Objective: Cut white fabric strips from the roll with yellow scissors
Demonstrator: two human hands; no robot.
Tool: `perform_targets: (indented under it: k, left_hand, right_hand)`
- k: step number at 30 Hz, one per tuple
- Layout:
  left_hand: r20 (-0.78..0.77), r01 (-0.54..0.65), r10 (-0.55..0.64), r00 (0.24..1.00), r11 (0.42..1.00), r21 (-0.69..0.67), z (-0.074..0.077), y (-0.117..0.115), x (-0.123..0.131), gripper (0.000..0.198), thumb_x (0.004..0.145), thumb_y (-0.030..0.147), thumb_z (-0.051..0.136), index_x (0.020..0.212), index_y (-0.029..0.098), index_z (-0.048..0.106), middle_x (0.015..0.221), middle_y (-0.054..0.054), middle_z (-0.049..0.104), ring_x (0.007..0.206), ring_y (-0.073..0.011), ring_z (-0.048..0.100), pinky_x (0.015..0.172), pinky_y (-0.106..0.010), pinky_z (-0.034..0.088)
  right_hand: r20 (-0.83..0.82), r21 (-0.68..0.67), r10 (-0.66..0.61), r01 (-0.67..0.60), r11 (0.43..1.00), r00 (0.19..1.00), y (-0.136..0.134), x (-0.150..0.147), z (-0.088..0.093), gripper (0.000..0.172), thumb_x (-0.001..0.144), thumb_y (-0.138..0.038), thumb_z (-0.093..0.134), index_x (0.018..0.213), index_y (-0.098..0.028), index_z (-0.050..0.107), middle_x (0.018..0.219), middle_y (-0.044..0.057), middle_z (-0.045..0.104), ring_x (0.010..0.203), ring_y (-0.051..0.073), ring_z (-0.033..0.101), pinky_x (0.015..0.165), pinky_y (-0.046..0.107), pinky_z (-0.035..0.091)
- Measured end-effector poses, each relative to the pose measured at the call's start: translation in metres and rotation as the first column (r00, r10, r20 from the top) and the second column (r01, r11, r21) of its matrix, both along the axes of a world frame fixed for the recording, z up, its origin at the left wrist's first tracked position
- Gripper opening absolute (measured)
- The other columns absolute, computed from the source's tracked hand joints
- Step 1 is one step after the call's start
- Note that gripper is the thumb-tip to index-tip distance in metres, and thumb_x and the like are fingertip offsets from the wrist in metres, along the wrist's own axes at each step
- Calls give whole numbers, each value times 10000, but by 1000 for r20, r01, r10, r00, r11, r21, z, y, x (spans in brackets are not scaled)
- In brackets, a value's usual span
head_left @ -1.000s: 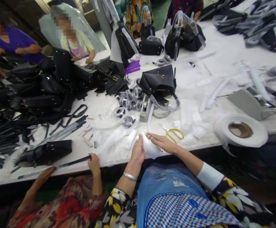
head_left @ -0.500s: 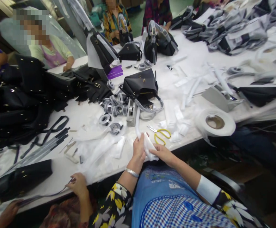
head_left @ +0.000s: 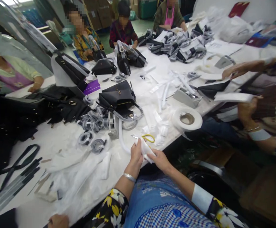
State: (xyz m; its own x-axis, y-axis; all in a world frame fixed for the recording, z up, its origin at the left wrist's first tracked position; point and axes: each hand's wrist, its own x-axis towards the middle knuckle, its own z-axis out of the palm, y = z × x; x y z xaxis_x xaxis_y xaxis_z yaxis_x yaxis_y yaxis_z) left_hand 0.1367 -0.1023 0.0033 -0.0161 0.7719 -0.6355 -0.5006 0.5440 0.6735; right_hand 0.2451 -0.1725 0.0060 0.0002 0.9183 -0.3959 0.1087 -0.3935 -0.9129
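My left hand (head_left: 136, 154) is closed on a folded piece of white, soft wrapping material (head_left: 146, 148) at the table's front edge. On its other side, my right hand (head_left: 161, 161) pinches the lower right part of the same piece. Just behind it lie scissors with yellow handles (head_left: 149, 136), partly covered by the white piece. A white padded strip (head_left: 121, 136) curves toward my left hand; whether it joins the held piece I cannot tell. Farther back are a grey tape dispenser (head_left: 113, 126) and a black handbag (head_left: 116, 96) with a plastic-wrapped handle.
A large white roll (head_left: 187, 119) lies at the right edge. Coiled wrapped straps (head_left: 98, 145) and loose clear plastic (head_left: 73, 171) are to the left. Black bags are piled at far left. A co-worker's hands (head_left: 247, 107) hold white strips at right; another hand (head_left: 58, 220) is at lower left.
My view has swung to the right, so the table's contents appear farther left and a co-worker has come into view at right. Both my hands still hold the white piece, now overlapping the scissors.
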Motion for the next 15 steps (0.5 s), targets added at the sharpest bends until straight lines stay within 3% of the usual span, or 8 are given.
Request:
perform_targets:
  k: [3, 9, 12, 15]
  left_hand:
    - [69, 93, -94, 993, 995, 22, -3, 8, 15, 264, 768, 318, 727, 878, 84, 672, 844, -107, 717, 707, -158, 664, 746, -281, 515]
    - [75, 198, -200, 977, 980, 30, -22, 33, 53, 187, 797, 247, 683, 921, 108, 666, 928, -115, 724, 845, -173, 687, 857, -311, 512]
    - [-11, 248, -248, 969, 966, 73, -29, 60, 74, 205, 828, 258, 643, 961, 102, 654, 950, -127, 720, 881, -180, 687, 875, -325, 511]
    - [-212, 363, -323, 922, 913, 187, -33, 92, 89, 368, 794, 269, 680, 1116, 101, 619, 1013, -144, 708, 921, -204, 678, 875, -353, 511]
  right_hand:
    - [-138, -106, -122, 108, 988, 983, -11, 19, -6, 382, 775, -494, 631, 882, -133, 700, 713, 34, 690, 633, 191, 622, 623, 301, 482]
    - [-276, -194, -316, 269, 943, 908, -36, 55, -13, 473, 720, -519, 706, 968, -116, 698, 793, 81, 724, 679, 188, 665, 668, 310, 522]
    - [-282, -209, -398, 349, 914, 873, -43, 73, -15, 486, 712, -513, 721, 982, -110, 691, 806, 91, 726, 697, 187, 672, 672, 303, 529]
    - [-282, -218, -459, 409, 886, 843, -45, 93, -12, 477, 711, -489, 736, 994, -108, 689, 818, 99, 729, 719, 189, 676, 684, 304, 536]
